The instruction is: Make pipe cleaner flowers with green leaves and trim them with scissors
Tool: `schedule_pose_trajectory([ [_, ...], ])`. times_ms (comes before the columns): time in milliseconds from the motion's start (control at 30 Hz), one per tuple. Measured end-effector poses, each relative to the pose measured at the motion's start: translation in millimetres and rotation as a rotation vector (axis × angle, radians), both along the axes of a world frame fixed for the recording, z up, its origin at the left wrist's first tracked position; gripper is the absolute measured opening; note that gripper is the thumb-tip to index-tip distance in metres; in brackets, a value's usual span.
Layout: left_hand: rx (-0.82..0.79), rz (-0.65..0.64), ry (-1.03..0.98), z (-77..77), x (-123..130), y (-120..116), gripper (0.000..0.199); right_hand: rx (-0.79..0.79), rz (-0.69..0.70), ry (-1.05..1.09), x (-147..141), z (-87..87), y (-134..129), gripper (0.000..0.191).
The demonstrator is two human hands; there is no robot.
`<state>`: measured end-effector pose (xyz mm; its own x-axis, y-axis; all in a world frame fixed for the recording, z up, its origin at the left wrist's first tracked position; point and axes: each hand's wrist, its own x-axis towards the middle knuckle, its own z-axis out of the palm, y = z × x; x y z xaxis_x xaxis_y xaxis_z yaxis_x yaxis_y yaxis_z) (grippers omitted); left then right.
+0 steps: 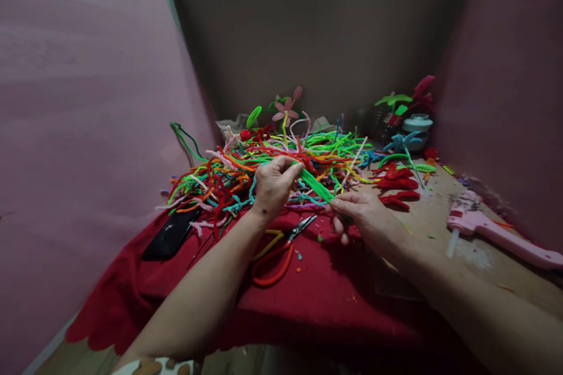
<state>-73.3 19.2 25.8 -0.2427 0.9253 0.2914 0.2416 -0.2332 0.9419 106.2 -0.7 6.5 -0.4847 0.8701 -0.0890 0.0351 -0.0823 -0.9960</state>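
A bright green leaf shape of pipe cleaner (pixel 315 185) stretches between my two hands above the table's front part. My left hand (pixel 273 184) pinches its upper left end between thumb and fingers. At the lower right end, my right hand (pixel 358 214) grips it with thumb and forefinger, the other fingers curled below. Behind my hands spreads a tangled heap of coloured pipe cleaners (pixel 237 161). Scissors (pixel 281 249) with red and yellow handles lie below my hands, their blades pointing up to the right.
A black phone (pixel 169 235) lies at the left on the red cloth (pixel 303 299). To the right are red pipe-cleaner pieces (pixel 396 181) and a pink glue gun (pixel 497 228). Finished-looking flowers (pixel 285 108) and a light blue jar (pixel 417 124) stand at the back. Walls close in both sides.
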Motion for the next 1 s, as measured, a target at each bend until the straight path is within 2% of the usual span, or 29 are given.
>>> schedule_pose_trajectory([
  [133, 0.296, 0.184, 0.205, 9.3, -12, -1, 0.014, 0.005, -0.05, -0.056, 0, -3.8, 3, 0.018],
  [200, 0.483, 0.181, 0.452, 13.4, -11, -6, 0.013, 0.002, -0.053, -0.055, 1, -5.1, 5, 0.017],
  [267, 0.612, -0.035, 0.757, 14.1, -3, -13, 0.011, 0.006, -0.044, -0.048, 0, -5.2, 7, 0.017],
  [333, 0.657, -0.279, 0.998, 10.6, 7, -17, 0.012, 0.014, -0.027, -0.059, 0, -4.4, 9, 0.02],
  [367, 0.653, -0.355, 1.086, 7.8, 11, -18, 0.014, 0.012, -0.021, -0.07, 0, -3.9, 9, 0.023],
  [433, 0.628, -0.412, 1.187, 2.2, 18, -18, 0.018, -0.004, -0.009, -0.094, 0, -3.0, 11, 0.027],
  [667, 0.555, -0.433, 1.267, -3.8, 15, -14, 0.021, -0.045, 0.16, -0.053, 8, 1.4, 15, 0.026],
  [800, 0.544, -0.452, 1.25, -7.1, 14, -14, 0.021, -0.054, 0.17, -0.054, 11, 5.3, 16, 0.025],
  [1000, 0.527, -0.41, 1.205, -12.2, 13, -12, 0.019, -0.003, 0.172, -0.066, 11, 6.9, 17, 0.026],
])
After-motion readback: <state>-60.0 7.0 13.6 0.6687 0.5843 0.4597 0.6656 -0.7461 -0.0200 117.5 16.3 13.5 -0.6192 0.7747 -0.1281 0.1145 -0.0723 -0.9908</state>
